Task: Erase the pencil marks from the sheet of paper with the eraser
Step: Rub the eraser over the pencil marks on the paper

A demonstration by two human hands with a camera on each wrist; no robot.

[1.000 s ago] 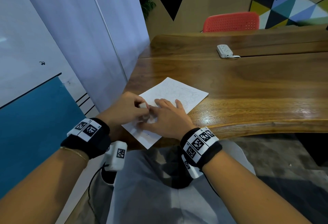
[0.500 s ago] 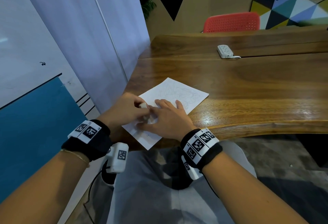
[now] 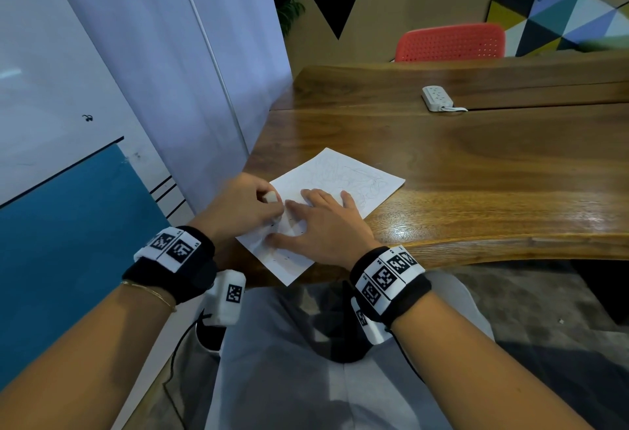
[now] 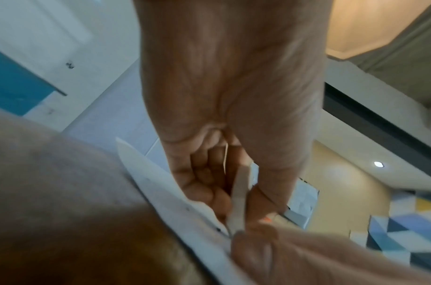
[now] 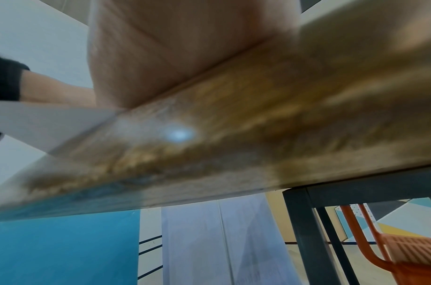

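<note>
A white sheet of paper (image 3: 343, 181) with faint pencil scribbles lies at the near left corner of the wooden table (image 3: 476, 164). My left hand (image 3: 245, 205) grips a white eraser (image 3: 270, 197) and presses its lower end onto the sheet's near half. In the left wrist view the eraser (image 4: 238, 196) stands between thumb and curled fingers, its tip on the paper (image 4: 165, 185). My right hand (image 3: 316, 225) lies flat on the sheet with its fingers spread, right next to the eraser. The right wrist view shows only my palm, the table edge (image 5: 209, 144) and a paper corner (image 5: 46, 123).
A white power strip (image 3: 437, 98) with a cable lies far back on the table. A red chair (image 3: 449, 42) stands behind the table. A white and blue wall panel (image 3: 85, 123) runs close along the left. The sheet's near corner hangs over the table edge above my lap.
My left hand with the eraser has shifted slightly across the sheet beside my right hand's fingers. My right hand stays flat on the paper.
</note>
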